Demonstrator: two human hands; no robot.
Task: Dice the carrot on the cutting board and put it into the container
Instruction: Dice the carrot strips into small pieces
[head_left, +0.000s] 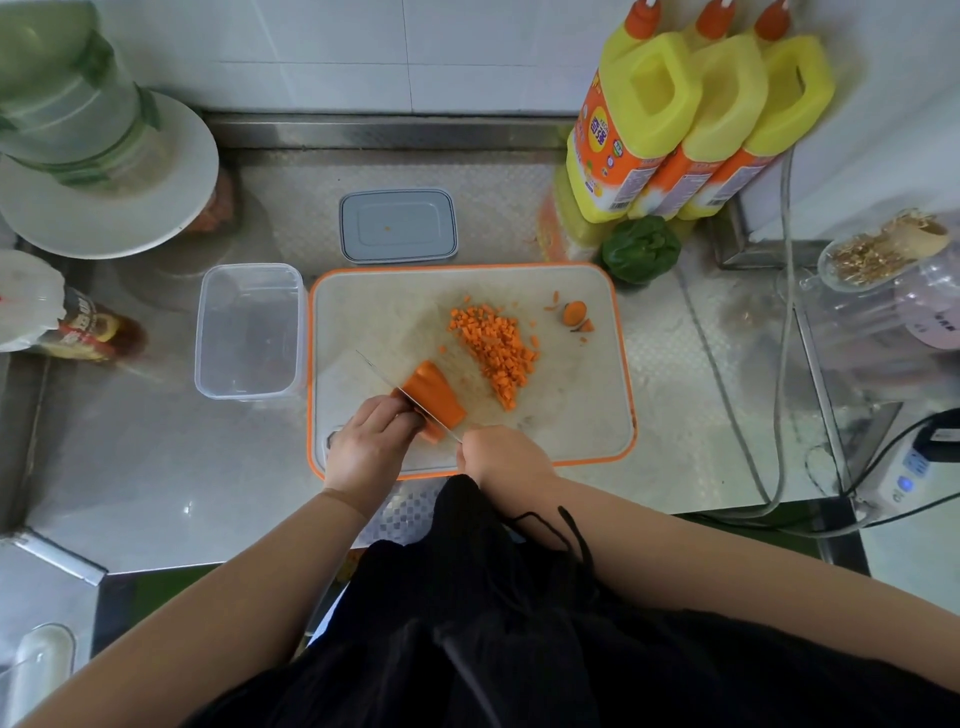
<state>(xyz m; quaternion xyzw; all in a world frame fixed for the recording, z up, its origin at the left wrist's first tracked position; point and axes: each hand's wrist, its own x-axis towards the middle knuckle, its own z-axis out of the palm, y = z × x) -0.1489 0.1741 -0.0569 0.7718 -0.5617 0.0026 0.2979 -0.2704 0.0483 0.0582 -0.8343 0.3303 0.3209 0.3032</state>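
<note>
On the cutting board (571, 415), the left hand (371, 441) pins a carrot chunk (434, 397) running diagonally away, while the right hand (501, 454), seemingly wrapped round the handle, lays a knife (402, 392) lengthwise (diced pile (493, 345) beyond; container (249, 332) left).

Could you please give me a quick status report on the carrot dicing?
Left hand holds carrot piece; right hand grips knife, cutting. Diced pile on board. Container empty, nothing in the way.

left hand (370, 441) had fingers curled down, pressing on carrot piece (434, 397); right hand (498, 454) was fisted round knife (410, 397) handle, both bare forearms angled inward
</note>
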